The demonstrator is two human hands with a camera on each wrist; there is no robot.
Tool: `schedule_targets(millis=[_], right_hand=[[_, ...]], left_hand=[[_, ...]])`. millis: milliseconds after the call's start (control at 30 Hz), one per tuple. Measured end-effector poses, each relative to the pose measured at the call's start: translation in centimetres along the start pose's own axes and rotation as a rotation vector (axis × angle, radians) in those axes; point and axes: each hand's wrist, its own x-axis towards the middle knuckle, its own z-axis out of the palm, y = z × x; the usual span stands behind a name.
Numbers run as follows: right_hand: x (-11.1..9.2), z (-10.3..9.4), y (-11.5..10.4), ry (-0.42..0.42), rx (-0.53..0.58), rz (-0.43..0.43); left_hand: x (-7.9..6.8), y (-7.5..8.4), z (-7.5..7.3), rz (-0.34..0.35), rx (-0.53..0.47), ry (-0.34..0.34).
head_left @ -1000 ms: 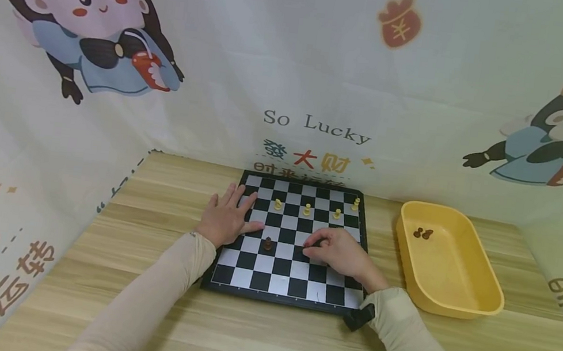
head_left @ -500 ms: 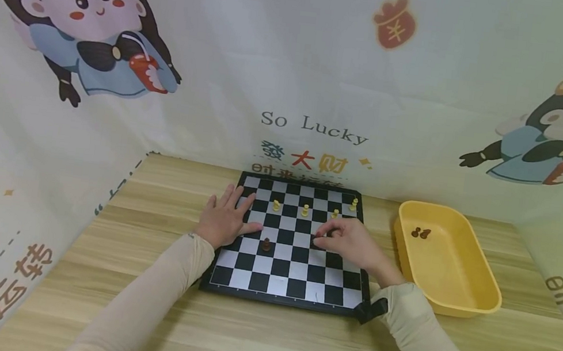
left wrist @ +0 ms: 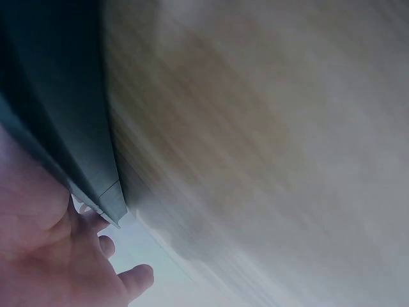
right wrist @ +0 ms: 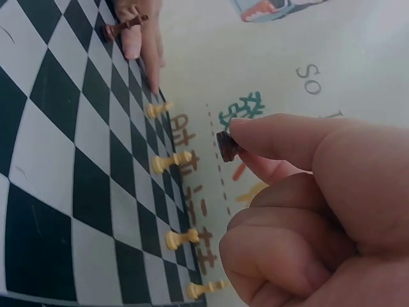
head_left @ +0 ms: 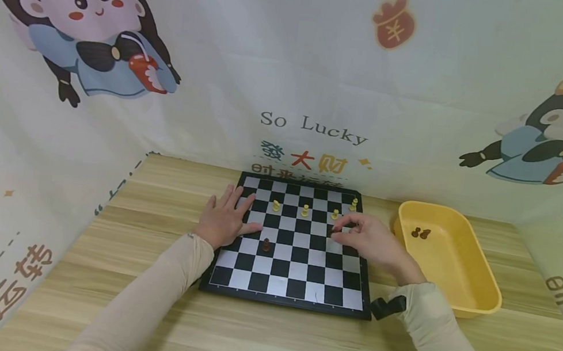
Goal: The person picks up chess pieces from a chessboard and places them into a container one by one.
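Observation:
A dark brown chess piece (right wrist: pixel 226 146) is pinched between thumb and index finger of my right hand (head_left: pixel 367 240), above the right part of the chessboard (head_left: pixel 277 285). Only its base shows in the right wrist view; the rest is hidden by the fingers. With fingers spread, my left hand (head_left: pixel 226 218) rests on the board's left edge. A taller dark brown chess piece (head_left: pixel 266 245) stands upright near that thumb. Several pale yellow chess pieces stand toward the far side, including a knight (head_left: pixel 276 205) and one close beyond my right fingertips (head_left: pixel 335 214).
To the right of the board stands a yellow tray (head_left: pixel 455 302) with dark brown pieces (head_left: pixel 421 233) lying in it. A printed cloth (head_left: pixel 319 75) hangs behind the wooden table (head_left: pixel 252 340) and along its sides.
My right hand has moved to the right and slightly away from me over the board, still pinching the dark piece. The left hand has stayed in place.

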Motion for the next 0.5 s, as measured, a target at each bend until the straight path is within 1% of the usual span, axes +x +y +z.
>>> schedule_targets(millis=[333,500], right_hand=[[-0.9,-2.8,0.4,0.050,-0.005,0.097],[-1.5,-4.4,0.6,0.075,-0.034,0.096]], left_hand=[[0.1,0.1,-0.1,0.002,0.008,-0.002],[0.1,0.0,0.0,0.002,0.015,0.000]])
